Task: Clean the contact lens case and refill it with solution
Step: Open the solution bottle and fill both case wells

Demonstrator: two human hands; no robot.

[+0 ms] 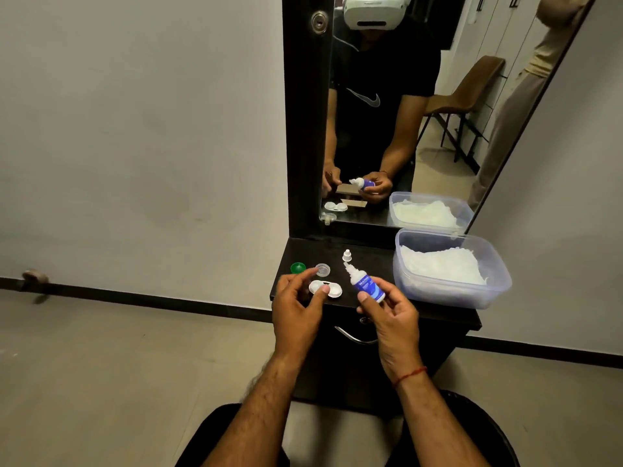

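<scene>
A white contact lens case (pixel 326 288) lies open on the black dresser top (pixel 435 313), both wells uncovered. My left hand (pixel 296 308) hovers just left of it, fingers apart, thumb tip over the case's near edge, holding nothing. My right hand (pixel 391 311) grips a small blue-and-white solution bottle (pixel 365 283), uncapped, its nozzle tilted up and to the left above the case. The bottle's white cap (pixel 347 255) stands behind it. A green case lid (pixel 298 267) and a clear case lid (pixel 322 269) rest behind the case.
A clear plastic tub (pixel 451 291) holding white tissue takes up the right side of the dresser top. A tall mirror (pixel 421 112) stands behind and reflects the scene. A drawer handle (pixel 354 337) sits below the top's front edge. My knees are at the bottom.
</scene>
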